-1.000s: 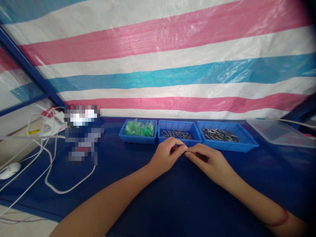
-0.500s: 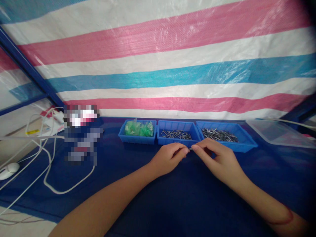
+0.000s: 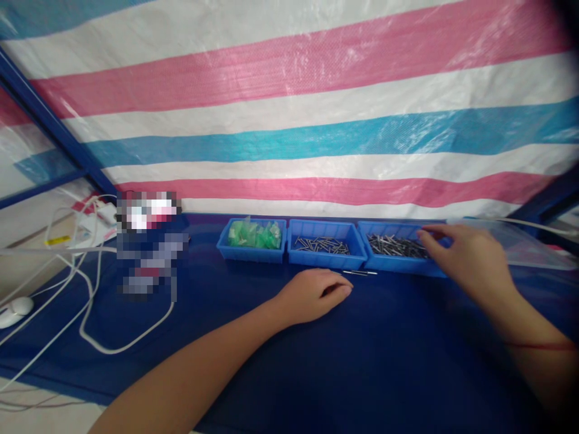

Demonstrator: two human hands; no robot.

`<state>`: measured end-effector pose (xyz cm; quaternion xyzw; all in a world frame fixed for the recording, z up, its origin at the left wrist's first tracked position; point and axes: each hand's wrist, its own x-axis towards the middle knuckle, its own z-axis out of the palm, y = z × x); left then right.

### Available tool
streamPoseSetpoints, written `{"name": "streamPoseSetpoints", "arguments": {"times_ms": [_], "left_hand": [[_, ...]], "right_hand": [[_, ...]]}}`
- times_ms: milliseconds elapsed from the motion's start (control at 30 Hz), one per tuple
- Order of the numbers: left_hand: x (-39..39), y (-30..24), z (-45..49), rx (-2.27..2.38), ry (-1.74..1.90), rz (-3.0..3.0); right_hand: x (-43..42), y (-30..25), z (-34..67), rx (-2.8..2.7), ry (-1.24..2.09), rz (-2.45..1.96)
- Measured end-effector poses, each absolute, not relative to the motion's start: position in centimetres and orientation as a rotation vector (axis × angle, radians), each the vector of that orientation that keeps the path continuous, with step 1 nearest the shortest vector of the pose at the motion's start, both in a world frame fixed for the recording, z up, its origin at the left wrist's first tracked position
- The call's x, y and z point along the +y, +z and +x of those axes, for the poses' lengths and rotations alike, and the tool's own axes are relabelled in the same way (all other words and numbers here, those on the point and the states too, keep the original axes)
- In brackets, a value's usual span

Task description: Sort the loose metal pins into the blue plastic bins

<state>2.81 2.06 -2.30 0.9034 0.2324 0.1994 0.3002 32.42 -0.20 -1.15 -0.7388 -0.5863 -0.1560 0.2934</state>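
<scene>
My left hand (image 3: 312,296) rests on the blue tabletop with its fingers curled and the thumb tip against them; nothing shows in it. Just beyond its fingertips, thin metal rods (image 3: 360,273) lie side by side on the table, in front of the bins. My right hand (image 3: 473,259) hangs over the right end of the right blue bin (image 3: 398,265), thumb and forefinger slightly apart, with nothing visible between them. Dark, slim metal pieces (image 3: 391,246) fill that bin. Shiny metal rods (image 3: 321,245) lie loose in the middle blue bin (image 3: 323,258).
The left blue bin (image 3: 253,254) holds green plastic packets (image 3: 256,234). A translucent plastic sheet or lid (image 3: 534,246) lies at the right rear. White cables (image 3: 97,337), a mouse (image 3: 17,311) and a blurred-out patch are at the left. A striped sheet (image 3: 289,138) hangs behind the table.
My right hand has let go of the thin rod and moved right and up over the right bin. The rods now lie on the table. My left hand has barely moved.
</scene>
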Motion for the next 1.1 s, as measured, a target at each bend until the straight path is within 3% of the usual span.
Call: {"name": "streamPoseSetpoints", "arguments": {"times_ms": [167,300,633,833,1100], "left_hand": [[2.2,-2.6,2.9,0.574,0.525,2.459],[2.2,-2.8,2.9,0.551,0.542,2.500],[2.1,-2.7,3.0,0.545,0.575,2.505],[1.5,-2.8,3.0,0.942,0.697,2.654],[1.3,-2.9,3.1,1.256,0.456,2.793]], "right_hand": [[-1.0,-0.8,29.1,-1.669,-0.476,-1.780],[-2.2,-0.7,25.4,-1.918,-0.307,-1.513],[-2.8,-1.2,24.2,-2.109,-0.202,-1.622],[-3.0,-1.5,23.3,-2.273,-0.216,-1.751],[-3.0,-1.9,23.0,-2.373,-0.149,-1.811]]}}
